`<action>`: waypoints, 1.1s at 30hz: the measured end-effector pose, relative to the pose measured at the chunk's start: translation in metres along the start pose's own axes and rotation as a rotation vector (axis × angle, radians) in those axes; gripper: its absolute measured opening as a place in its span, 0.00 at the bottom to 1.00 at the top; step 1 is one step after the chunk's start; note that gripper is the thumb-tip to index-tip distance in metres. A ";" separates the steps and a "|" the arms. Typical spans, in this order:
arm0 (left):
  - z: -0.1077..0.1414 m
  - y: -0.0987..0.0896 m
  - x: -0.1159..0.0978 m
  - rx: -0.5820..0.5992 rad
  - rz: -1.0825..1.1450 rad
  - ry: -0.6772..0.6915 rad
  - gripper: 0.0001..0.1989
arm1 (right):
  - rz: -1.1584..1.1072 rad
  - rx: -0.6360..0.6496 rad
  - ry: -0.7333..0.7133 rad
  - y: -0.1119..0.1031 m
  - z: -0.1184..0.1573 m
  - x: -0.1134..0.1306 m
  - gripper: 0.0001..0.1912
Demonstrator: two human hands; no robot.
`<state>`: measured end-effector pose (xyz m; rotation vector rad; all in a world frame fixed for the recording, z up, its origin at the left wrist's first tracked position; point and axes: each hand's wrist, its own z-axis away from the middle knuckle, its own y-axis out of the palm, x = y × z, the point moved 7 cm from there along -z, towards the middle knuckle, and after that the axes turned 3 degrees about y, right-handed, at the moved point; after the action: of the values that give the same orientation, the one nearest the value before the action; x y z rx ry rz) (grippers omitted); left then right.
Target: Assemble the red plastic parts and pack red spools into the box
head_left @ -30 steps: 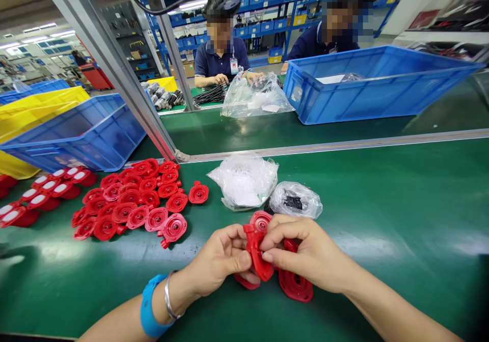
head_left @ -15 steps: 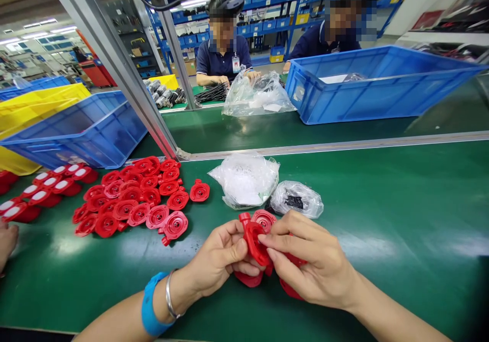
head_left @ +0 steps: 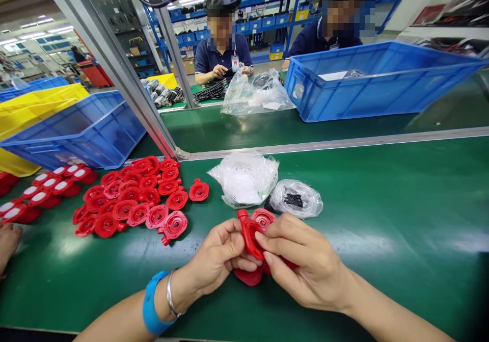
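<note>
A red round plastic part (head_left: 251,237) with a short spout is tilted in my left hand (head_left: 221,253), whose thumb and fingers close on its left side. The fingertips of my right hand (head_left: 305,260) are pinched together at the part's open face; anything small between them is hidden. More red parts (head_left: 248,275) lie on the green table (head_left: 367,189) under and behind my hands. Beyond them are a clear bag of white pieces (head_left: 246,179) and a smaller bag with black pieces (head_left: 296,199).
Many red parts (head_left: 130,194) cover the table at left, beside parts with white discs (head_left: 49,181). Another person's hand (head_left: 8,242) is at the left edge. Blue bins (head_left: 355,92) and a slanted metal post (head_left: 110,61) stand beyond. Two people sit opposite.
The held red part has turned and tilted slightly, and my right hand has shifted a little left with it. The person opposite has raised their hands with a dark item.
</note>
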<state>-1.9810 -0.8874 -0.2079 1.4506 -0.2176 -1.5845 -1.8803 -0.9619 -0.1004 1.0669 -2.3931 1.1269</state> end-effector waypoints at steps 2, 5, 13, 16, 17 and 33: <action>0.000 0.000 -0.003 -0.005 0.000 0.022 0.20 | -0.064 0.008 0.069 -0.001 0.001 -0.007 0.12; 0.001 0.001 -0.007 0.004 -0.001 0.037 0.18 | -0.145 0.010 0.183 -0.001 0.005 -0.018 0.15; 0.000 0.001 -0.009 0.017 -0.015 0.067 0.19 | -0.071 -0.071 0.095 -0.003 0.005 -0.013 0.16; 0.000 0.003 -0.008 0.035 -0.019 0.082 0.21 | -0.036 -0.033 0.054 -0.001 0.002 -0.009 0.13; 0.000 0.004 -0.007 0.045 -0.025 0.085 0.21 | -0.028 -0.016 0.040 0.000 0.000 -0.007 0.11; 0.001 0.009 -0.023 0.111 -0.124 0.215 0.13 | -0.111 -0.030 0.068 -0.004 -0.001 -0.007 0.12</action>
<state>-1.9806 -0.8767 -0.1857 1.7371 -0.0924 -1.5196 -1.8723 -0.9598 -0.1013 1.1186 -2.2614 1.0691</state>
